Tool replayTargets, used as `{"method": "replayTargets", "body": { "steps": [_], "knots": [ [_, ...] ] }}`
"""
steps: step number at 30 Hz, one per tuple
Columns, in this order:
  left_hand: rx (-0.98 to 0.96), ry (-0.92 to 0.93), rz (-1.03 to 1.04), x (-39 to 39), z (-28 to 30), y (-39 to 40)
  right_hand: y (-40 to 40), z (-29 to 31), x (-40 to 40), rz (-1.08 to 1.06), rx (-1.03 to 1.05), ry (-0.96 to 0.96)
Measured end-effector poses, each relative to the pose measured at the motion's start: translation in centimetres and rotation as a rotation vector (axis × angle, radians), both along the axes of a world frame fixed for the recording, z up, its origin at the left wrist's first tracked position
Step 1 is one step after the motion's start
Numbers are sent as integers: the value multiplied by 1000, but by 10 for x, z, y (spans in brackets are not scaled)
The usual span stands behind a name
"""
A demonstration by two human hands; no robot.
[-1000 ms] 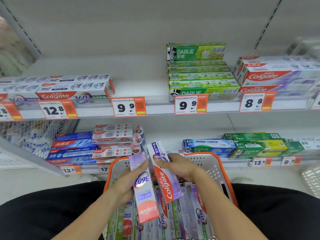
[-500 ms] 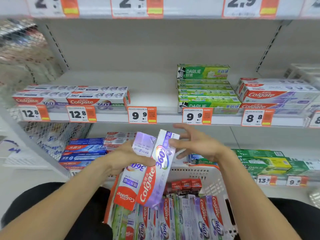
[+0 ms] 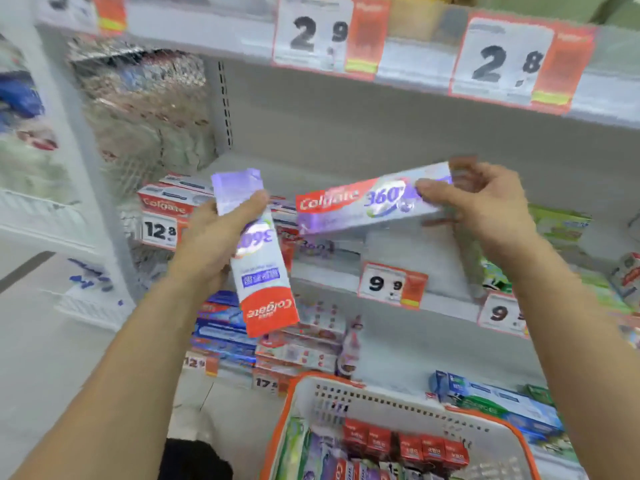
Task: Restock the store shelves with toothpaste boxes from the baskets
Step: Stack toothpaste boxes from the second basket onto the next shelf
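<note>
Head view — left hand (image 3: 211, 251) grips one Colgate box (image 3: 258, 258) upright, right hand (image 3: 485, 206) pinches another Colgate carton (image 3: 367, 206) level, likely to slide onto the shelf (image 3: 391, 237).

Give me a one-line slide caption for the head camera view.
Each hand, left and right, holds a Colgate box before the shelf.

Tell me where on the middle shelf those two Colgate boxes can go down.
The bare patch is on the middle shelf, between the Colgate stack on the left and the green boxes on the right, above the 9.9 tag. The right hand holds its box just over it. The left hand holds the other box. The lower shelf looks crowded.
</note>
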State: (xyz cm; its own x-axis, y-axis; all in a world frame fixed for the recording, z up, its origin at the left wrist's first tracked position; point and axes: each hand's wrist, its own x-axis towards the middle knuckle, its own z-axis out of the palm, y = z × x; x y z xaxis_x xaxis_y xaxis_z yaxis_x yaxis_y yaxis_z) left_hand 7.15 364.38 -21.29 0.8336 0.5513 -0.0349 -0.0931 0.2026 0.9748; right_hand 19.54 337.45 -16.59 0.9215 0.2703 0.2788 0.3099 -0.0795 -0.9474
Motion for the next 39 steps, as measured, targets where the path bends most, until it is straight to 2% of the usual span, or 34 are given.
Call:
{"method": "replayTargets", "body": {
  "steps": [2,5,9,12,17,26,30,35,37,39],
  "knots": [
    [-52,-13,167,3,-5,26,55,-11,22,-55,36,-16],
    [-146,-16,258,5,-11,53,140,-27,59,-60,47,59],
    [-187,14,282,5,-14,82,219,-35,99,79,-125,61],
    [-194,2,289,10,-17,97,245,-40,109,214,-274,46],
    [-223,-27,273,29,-11,100,244,-48,116,362,-331,54],
    [-254,-44,289,55,-12,95,254,-53,115,524,-633,73],
    [-240,-39,304,60,-14,95,245,-54,119,563,-611,140],
    [-238,-46,301,58,-12,96,223,-29,98,421,-394,7],
    [-248,-76,283,56,-9,94,210,-17,77,488,-364,24],
    [-303,-135,245,55,-5,88,197,-11,57,602,-456,32]
  ]
}}
